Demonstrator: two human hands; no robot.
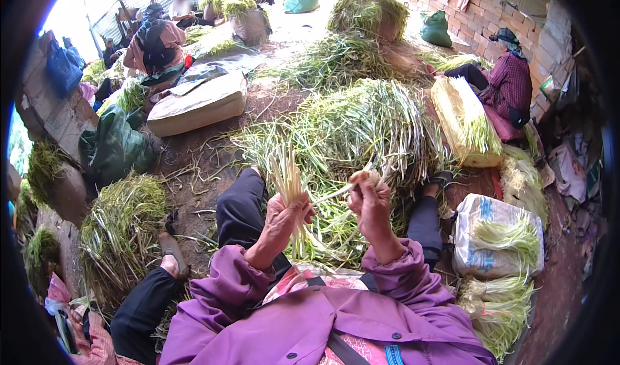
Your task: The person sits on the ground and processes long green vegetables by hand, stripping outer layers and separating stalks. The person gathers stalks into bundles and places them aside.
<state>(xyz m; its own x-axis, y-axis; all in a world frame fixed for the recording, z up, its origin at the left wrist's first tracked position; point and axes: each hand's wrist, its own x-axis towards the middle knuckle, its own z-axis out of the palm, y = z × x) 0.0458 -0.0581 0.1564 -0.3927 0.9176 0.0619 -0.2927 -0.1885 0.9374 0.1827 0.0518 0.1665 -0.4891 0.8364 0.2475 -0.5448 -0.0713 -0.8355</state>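
Note:
My left hand [286, 215] grips a bundle of pale stalks [286, 174], upright, with their lower ends hanging below the fist. To its right, my right hand [370, 200] is closed on a white-stemmed stalk [334, 194] that stretches across towards the left hand. Pale bits stick out above the right-hand fingers; whether they belong to the same stalk I cannot tell. Under both hands, loose green and yellowish leaves [334, 239] lie between my knees. Just beyond, a large heap of long leafy green stalks [358, 118] has its whitish ends towards the right.
At right, a white woven sack [499, 239] carries trimmed stalks, with tied bundles [499, 311] below. A yellow sack [460, 123] lies near a seated person [513, 84]. Another heap [121, 234] is at left, beside someone's leg [145, 287]. People sit at upper left.

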